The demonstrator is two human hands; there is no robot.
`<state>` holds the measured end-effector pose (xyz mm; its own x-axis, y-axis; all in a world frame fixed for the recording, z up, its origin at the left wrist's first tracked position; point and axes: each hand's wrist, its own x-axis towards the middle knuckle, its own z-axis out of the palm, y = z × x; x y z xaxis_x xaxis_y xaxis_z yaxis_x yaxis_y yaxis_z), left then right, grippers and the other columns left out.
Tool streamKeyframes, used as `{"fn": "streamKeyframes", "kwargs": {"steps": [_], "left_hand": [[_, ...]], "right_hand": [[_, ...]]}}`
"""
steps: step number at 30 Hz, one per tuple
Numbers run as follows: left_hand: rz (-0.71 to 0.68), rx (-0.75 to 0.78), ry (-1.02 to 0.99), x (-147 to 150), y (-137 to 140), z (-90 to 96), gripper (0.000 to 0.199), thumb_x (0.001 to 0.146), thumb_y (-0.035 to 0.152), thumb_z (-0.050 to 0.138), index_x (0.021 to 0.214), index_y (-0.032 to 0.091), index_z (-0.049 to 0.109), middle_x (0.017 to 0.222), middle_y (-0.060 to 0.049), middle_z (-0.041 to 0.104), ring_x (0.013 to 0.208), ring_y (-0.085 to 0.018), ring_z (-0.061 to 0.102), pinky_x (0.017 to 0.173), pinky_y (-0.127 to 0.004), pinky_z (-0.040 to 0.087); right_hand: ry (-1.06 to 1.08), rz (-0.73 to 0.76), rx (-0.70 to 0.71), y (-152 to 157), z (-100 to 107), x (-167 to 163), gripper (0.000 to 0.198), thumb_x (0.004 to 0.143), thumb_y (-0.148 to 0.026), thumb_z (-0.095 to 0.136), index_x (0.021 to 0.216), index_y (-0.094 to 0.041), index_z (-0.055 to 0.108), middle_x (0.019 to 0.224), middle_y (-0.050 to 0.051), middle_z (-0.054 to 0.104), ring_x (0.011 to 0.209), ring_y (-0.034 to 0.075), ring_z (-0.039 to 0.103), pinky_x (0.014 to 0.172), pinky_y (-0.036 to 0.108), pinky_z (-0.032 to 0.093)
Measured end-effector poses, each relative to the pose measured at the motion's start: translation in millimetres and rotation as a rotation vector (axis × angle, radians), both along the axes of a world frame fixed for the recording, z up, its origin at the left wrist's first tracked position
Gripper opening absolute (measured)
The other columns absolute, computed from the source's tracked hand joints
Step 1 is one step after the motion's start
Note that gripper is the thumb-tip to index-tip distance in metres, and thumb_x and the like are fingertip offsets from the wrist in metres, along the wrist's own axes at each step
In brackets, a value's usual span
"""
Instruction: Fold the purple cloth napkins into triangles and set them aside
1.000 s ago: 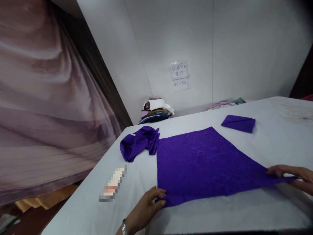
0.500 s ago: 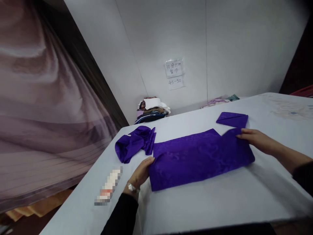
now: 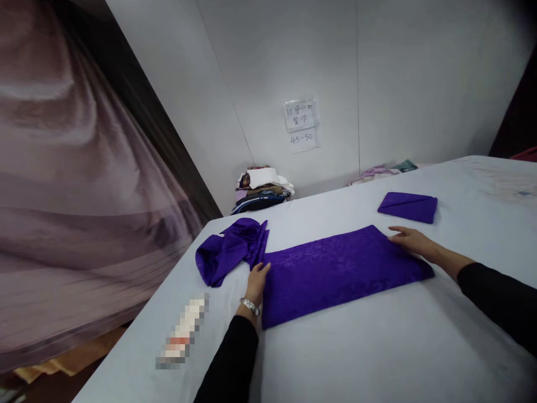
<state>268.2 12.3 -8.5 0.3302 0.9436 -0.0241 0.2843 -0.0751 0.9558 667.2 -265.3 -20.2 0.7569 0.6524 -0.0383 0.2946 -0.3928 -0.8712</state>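
Observation:
A purple patterned satin cloth (image 3: 335,274), folded into a long rectangle, lies flat on the white-covered table. My left hand (image 3: 255,282), with a silvery bracelet at the wrist, rests its fingertips at the cloth's upper left edge. Its thumb and fingers are slightly apart. At the right edge, my right hand (image 3: 411,242) touches the cloth with its fingers stretched out and not gripping. Beyond that hand sits a smaller folded purple cloth (image 3: 409,208). A crumpled purple cloth (image 3: 230,249) lies just past my left hand, close to the long cloth's corner.
A blurred-out pale strip (image 3: 184,330) lies at the table's left side. Piled clothes (image 3: 264,190) and more fabric (image 3: 377,174) are by the back wall, under a handwritten paper sign (image 3: 302,123). A pinkish curtain (image 3: 84,196) hangs at left. The white tabletop (image 3: 356,358) extends toward me.
The long cloth's lifted right end has come down flat on the table. My right hand has loosened its pinch, and my left hand has moved up along the left edge with its fingers loosened.

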Motion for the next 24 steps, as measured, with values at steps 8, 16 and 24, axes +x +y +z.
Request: {"fn": "streamKeyframes", "kwargs": {"steps": [8,16,24], "left_hand": [[0.062,0.213,0.086,7,3,7.3,0.041,0.077,0.019,0.053,0.118,0.015,0.052,0.066,0.001,0.06,0.067,-0.016,0.06,0.07,-0.028,0.047],[0.106,0.358,0.277,14,12,-1.8,0.037,0.077,0.013,0.05,0.114,0.018,0.056,0.089,-0.008,0.067,0.091,-0.021,0.062,0.084,-0.032,0.044],[0.114,0.367,0.335,13,15,-11.1,0.035,0.079,0.014,0.049,0.114,0.016,0.056,0.09,-0.01,0.068,0.088,-0.022,0.062,0.084,-0.033,0.044]], "right_hand": [[-0.211,0.009,0.033,7,-6,-2,0.047,0.067,-0.037,0.055,0.111,-0.019,0.058,0.073,0.003,0.066,0.06,0.019,0.059,0.054,0.031,0.047],[-0.436,-0.039,-0.067,11,-15,-7,0.045,0.071,-0.036,0.046,0.11,-0.017,0.058,0.084,0.005,0.067,0.071,0.022,0.061,0.068,0.033,0.046],[-0.506,-0.034,-0.157,10,-22,-7,0.044,0.075,-0.036,0.042,0.112,-0.018,0.057,0.088,0.006,0.067,0.076,0.023,0.061,0.068,0.034,0.046]]}}
